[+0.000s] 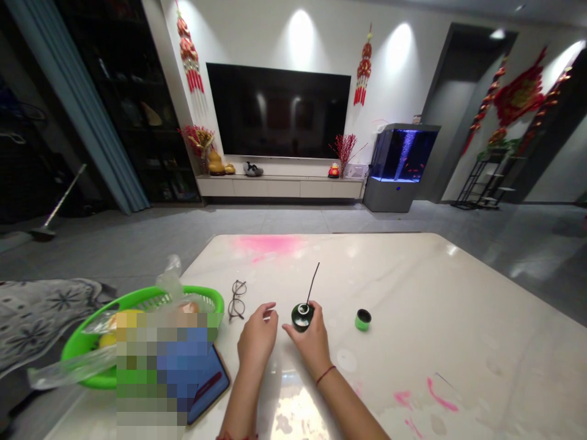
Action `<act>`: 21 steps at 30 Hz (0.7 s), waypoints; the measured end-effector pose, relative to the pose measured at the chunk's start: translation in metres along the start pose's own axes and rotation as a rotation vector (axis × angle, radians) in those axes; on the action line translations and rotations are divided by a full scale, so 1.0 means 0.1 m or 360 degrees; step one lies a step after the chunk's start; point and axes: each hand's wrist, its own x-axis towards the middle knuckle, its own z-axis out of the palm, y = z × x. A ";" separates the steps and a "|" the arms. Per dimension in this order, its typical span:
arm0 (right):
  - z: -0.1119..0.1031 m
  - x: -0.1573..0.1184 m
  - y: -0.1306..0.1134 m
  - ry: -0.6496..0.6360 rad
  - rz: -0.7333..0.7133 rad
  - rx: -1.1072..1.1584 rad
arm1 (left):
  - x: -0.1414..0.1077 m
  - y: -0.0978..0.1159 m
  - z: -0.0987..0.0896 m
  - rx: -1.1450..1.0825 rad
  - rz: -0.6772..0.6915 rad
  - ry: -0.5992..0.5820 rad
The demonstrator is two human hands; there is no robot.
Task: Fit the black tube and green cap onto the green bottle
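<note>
At the far left of the white marble surface (413, 287), a bright green plastic basket (137, 300) holds yellow fruit and clear plastic bagging, partly hidden by a pixelated patch (160, 366). Just beside that patch lies a flat blue tablet (211, 382), and above it a pair of folded wire glasses (237, 300) rests on the surface. The left hand (257, 335) hangs just above the surface near the glasses, its grip loosely spread and holding nothing. The right hand (308, 337) sits against a small dark green jar (302, 318), which stands upright with a thin black rod (312, 283) rising at a tilt from its pale opening; its fingers touch the jar, but I cannot tell whether the grip is pinching it. Well to the right, a small green pot (362, 320) with a black rim stands apart.
</note>
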 end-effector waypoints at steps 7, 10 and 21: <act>0.10 -0.01 0.05 0.0107 0.0072 0.0141 | -0.05 0.05 -0.01 -0.0056 0.0007 -0.0011; 0.14 -0.01 0.09 0.0177 0.0032 0.0193 | -0.06 0.06 0.01 -0.0090 0.0034 -0.0039; 0.07 0.10 0.13 0.0027 0.0166 0.0315 | -0.12 0.10 -0.02 -0.0130 0.0075 -0.0074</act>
